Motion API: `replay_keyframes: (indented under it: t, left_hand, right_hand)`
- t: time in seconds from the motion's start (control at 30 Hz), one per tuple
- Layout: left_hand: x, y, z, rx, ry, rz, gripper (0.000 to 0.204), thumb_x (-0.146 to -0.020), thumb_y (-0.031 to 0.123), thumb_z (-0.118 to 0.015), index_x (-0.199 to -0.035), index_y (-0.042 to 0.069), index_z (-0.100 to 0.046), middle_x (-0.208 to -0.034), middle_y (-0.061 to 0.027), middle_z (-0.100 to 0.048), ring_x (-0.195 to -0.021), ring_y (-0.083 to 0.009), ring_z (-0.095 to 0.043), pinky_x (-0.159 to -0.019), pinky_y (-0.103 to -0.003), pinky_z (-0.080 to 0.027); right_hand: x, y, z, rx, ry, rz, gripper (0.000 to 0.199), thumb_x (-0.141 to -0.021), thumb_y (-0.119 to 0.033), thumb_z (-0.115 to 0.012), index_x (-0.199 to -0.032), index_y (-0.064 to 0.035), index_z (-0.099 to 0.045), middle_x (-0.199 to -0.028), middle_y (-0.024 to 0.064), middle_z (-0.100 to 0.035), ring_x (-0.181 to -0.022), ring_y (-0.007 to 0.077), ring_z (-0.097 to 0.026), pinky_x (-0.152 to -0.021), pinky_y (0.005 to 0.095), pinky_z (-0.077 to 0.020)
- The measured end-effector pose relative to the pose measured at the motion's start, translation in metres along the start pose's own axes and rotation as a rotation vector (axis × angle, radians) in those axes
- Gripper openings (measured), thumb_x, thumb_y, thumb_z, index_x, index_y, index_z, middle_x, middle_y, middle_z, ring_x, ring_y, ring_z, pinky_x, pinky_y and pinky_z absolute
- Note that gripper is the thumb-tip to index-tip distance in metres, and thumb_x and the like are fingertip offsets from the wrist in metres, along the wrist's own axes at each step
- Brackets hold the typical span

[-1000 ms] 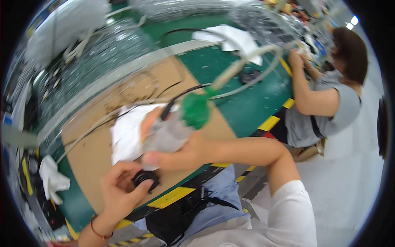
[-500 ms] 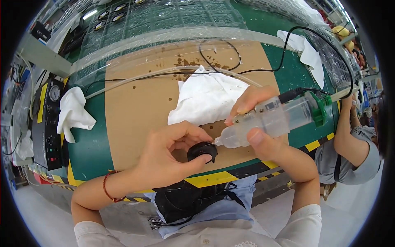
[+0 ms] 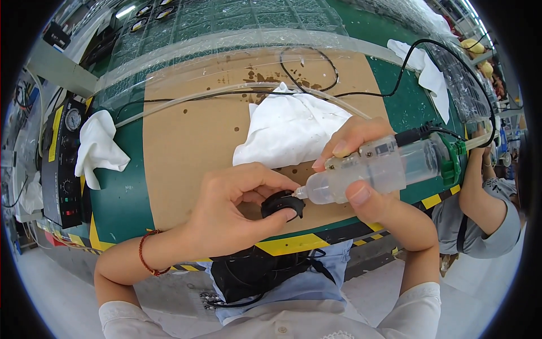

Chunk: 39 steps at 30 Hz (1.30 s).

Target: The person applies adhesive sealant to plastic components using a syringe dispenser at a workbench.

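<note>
Between the thumb and fingers of my left hand (image 3: pixel 231 209) is a small round black part (image 3: pixel 280 205), held tilted above the near edge of the cardboard. My right hand (image 3: pixel 367 195) grips a clear dispensing syringe (image 3: pixel 353 175) with a green end cap (image 3: pixel 453 163). The syringe lies almost level and its needle tip meets the black part's upper rim; whether it touches cannot be made out. A black cable and a pale tube run from the syringe's rear. Beyond both hands, a crumpled white cloth (image 3: pixel 291 127) rests on the cardboard sheet (image 3: pixel 186 164).
On the left stands a black dispenser box (image 3: pixel 68 164) with a gauge, a white cloth (image 3: pixel 101 148) beside it. Another cloth (image 3: pixel 432 85) lies at the far right. Clear plastic trays (image 3: pixel 226 28) fill the back. A co-worker's arm (image 3: pixel 480 200) is at the right.
The view has shifted slightly. My hands, the black part and the syringe appear a little farther right, with the needle still at the part's rim.
</note>
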State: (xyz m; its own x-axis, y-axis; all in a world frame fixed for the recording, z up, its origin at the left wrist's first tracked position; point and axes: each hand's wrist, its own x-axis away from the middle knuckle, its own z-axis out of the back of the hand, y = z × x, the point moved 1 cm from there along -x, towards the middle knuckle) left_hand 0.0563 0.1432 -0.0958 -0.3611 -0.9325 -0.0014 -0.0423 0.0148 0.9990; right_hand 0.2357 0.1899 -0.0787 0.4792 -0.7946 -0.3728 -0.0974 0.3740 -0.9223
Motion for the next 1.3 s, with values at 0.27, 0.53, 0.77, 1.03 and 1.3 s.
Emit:
replay_keyframes:
  t: [0.27,0.53,0.77,1.03,1.3]
  left_hand:
    - [0.0011,-0.0005,-0.0006,0.052,0.031,0.052,0.022,-0.069,0.000,-0.065,-0.089,-0.004,-0.058,-0.081,-0.0081,-0.061,-0.074,-0.0095,-0.058,-0.064,-0.021,-0.048]
    - [0.0017,0.0023,-0.0001,0.042,0.029,0.072,0.022,-0.068,0.000,-0.065,-0.088,-0.005,-0.058,-0.080,-0.0083,-0.061,-0.073,-0.0094,-0.058,-0.064,-0.020,-0.048]
    - [0.0015,0.0058,0.0029,0.027,-0.048,0.164,0.026,-0.069,-0.007,-0.062,-0.093,-0.005,-0.053,-0.090,-0.0102,-0.058,-0.085,-0.0126,-0.056,-0.074,-0.023,-0.045]
    - [0.0007,0.0016,0.0010,0.039,-0.007,0.113,0.024,-0.068,-0.003,-0.064,-0.090,-0.005,-0.055,-0.085,-0.0095,-0.059,-0.079,-0.0110,-0.057,-0.069,-0.022,-0.047]
    - [0.0010,0.0027,0.0012,0.048,0.029,0.094,0.023,-0.068,0.002,-0.065,-0.089,-0.004,-0.057,-0.081,-0.0085,-0.061,-0.073,-0.0097,-0.059,-0.065,-0.021,-0.048]
  right_hand:
    - [-0.0018,-0.0002,0.0005,0.021,0.050,0.060,0.046,-0.073,-0.047,-0.055,-0.091,-0.0075,-0.039,-0.074,0.0090,-0.046,-0.064,0.0147,-0.053,-0.058,0.0248,-0.0420]
    - [-0.0009,-0.0006,0.0020,0.059,0.064,0.066,0.047,-0.074,-0.048,-0.054,-0.090,-0.0073,-0.038,-0.074,0.0088,-0.046,-0.062,0.0139,-0.052,-0.056,0.0238,-0.0410]
    - [0.0001,-0.0010,-0.0003,0.053,0.082,0.040,0.046,-0.074,-0.047,-0.054,-0.090,-0.0072,-0.038,-0.074,0.0088,-0.046,-0.062,0.0140,-0.052,-0.056,0.0237,-0.0407]
    - [-0.0027,0.0012,0.0014,0.053,0.029,0.114,0.046,-0.074,-0.046,-0.054,-0.092,-0.0070,-0.038,-0.075,0.0091,-0.045,-0.062,0.0145,-0.052,-0.056,0.0241,-0.0412]
    - [-0.0015,0.0019,0.0043,0.064,0.027,0.132,0.046,-0.073,-0.046,-0.055,-0.091,-0.0066,-0.038,-0.075,0.0093,-0.045,-0.061,0.0150,-0.053,-0.055,0.0244,-0.0419]
